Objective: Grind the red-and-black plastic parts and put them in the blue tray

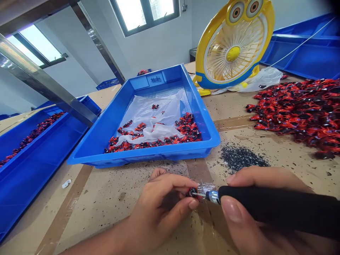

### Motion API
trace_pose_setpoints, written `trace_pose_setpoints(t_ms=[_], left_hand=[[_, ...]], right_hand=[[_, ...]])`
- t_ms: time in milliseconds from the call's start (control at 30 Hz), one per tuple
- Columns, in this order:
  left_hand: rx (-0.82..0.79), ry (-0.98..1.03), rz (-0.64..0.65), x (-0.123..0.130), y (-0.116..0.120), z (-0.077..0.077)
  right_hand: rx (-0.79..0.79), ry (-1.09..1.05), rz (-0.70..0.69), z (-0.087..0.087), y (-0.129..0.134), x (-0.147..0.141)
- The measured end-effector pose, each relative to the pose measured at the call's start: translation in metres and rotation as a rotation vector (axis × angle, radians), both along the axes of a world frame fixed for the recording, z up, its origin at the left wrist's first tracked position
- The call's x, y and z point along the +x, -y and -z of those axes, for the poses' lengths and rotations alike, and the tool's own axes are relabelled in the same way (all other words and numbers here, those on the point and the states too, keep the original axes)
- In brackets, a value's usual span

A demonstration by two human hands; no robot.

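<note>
Between the thumb and fingers of my left hand point(164, 198) is a small red and black plastic part point(191, 192), its round dark opening turned to the right. My right hand point(247, 219) grips a thick black electric screwdriver point(268, 203) with a silver collar. Its thin metal bit reaches into or against the opening of the part; how deep I cannot tell. Black shavings point(241, 157) lie in a heap just beyond my right hand.
A blue tray point(148, 155) with white plastic sheeting and similar parts stands ahead. To the right is a large pile of red and black parts point(305, 113). A yellow fan point(233, 53) stands behind. Another blue tray point(45, 166) and a metal post point(53, 85) are at left.
</note>
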State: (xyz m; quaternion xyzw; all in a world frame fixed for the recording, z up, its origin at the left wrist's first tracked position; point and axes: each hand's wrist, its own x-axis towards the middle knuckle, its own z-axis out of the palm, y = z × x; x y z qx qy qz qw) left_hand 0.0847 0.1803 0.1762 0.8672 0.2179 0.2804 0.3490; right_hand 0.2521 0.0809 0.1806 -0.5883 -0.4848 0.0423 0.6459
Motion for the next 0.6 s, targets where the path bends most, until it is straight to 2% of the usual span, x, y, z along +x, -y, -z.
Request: trace_pose_setpoints(t_ms=[100,267,400,600], left_hand=[[-0.003,-0.013,-0.009,-0.0003,0.0005,0.0001],[0.011,-0.015,-0.007,-0.0006,0.0001,0.0010],[0.013,-0.010,0.006,-0.0014,0.0014,0.0002],[-0.002,-0.020,-0.006,-0.0021,0.0015,-0.0003]], right_hand=[[0.000,-0.032,0.043,0.0038,0.0002,0.0036],[-0.012,0.030,0.025,0.0068,0.0022,0.0045],[-0.050,-0.006,0.124,0.0039,0.0023,0.0017],[-0.065,0.001,0.190,-0.0029,0.0032,0.0011]])
